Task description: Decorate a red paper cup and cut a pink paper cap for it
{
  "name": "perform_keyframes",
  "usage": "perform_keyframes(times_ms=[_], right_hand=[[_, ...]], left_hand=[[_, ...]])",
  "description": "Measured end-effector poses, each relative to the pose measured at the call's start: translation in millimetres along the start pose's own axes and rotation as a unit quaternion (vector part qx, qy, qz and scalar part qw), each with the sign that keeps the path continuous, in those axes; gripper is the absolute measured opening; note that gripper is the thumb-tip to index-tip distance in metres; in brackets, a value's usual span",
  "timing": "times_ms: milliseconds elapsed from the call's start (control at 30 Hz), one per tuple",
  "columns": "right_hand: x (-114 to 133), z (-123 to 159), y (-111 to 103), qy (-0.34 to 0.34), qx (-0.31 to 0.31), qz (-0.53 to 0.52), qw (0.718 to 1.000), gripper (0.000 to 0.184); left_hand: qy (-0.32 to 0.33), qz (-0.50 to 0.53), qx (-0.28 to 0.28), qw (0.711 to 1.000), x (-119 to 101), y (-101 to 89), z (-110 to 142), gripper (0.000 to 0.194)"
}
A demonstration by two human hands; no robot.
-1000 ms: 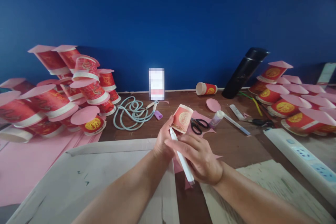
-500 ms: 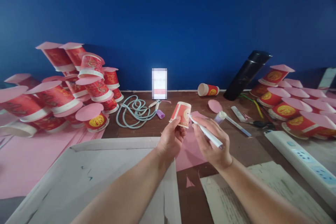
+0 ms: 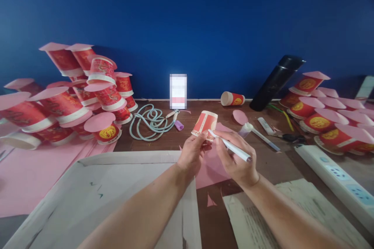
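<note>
My left hand [image 3: 193, 153] grips a red and white paper cup [image 3: 206, 122] by its lower rim, its base turned up and away from me. In my right hand [image 3: 238, 159] is a white marker [image 3: 233, 148], held like a pen. The marker's tip is at the cup's side near the lower rim; whether it touches the surface I cannot tell. Beneath both hands lies pink paper [image 3: 212, 169]. Beyond them, a pink paper disc [image 3: 240, 117] rests near a small glue bottle [image 3: 246, 129].
Cups topped with pink paper are piled at left [image 3: 64, 105] and right [image 3: 318, 120]. A coiled pale cord [image 3: 152, 120], lit phone [image 3: 178, 91], black flask [image 3: 276, 83] and stacked cups [image 3: 233, 99] line the back. A shallow white box lid [image 3: 122, 198] and power strip [image 3: 336, 179] flank my arms.
The cup has turned in my left hand, so its white stripe faces me instead of the gold emblem. The marker tip sits slightly lower on the cup.
</note>
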State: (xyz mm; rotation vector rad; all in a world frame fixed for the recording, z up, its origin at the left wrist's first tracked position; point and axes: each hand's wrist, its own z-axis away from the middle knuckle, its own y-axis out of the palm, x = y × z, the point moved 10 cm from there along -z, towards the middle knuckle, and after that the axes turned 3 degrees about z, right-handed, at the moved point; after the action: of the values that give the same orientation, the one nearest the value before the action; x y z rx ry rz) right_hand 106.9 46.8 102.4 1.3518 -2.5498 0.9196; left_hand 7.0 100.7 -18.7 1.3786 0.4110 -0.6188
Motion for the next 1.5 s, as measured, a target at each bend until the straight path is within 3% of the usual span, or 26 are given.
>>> perform_keyframes(times_ms=[433,1500], right_hand=[[-3.9,-1.0,-1.1,0.013,-0.001,0.006,1.0,0.021],[-5.9,-0.9,-1.3,0.018,-0.007,0.013,1.0,0.022]], left_hand=[[-0.005,-0.052,0.027,0.998,4.8,3.1,-1.2,0.029],[0.005,-0.067,0.024,0.997,3.3,1.8,-2.3,0.028]])
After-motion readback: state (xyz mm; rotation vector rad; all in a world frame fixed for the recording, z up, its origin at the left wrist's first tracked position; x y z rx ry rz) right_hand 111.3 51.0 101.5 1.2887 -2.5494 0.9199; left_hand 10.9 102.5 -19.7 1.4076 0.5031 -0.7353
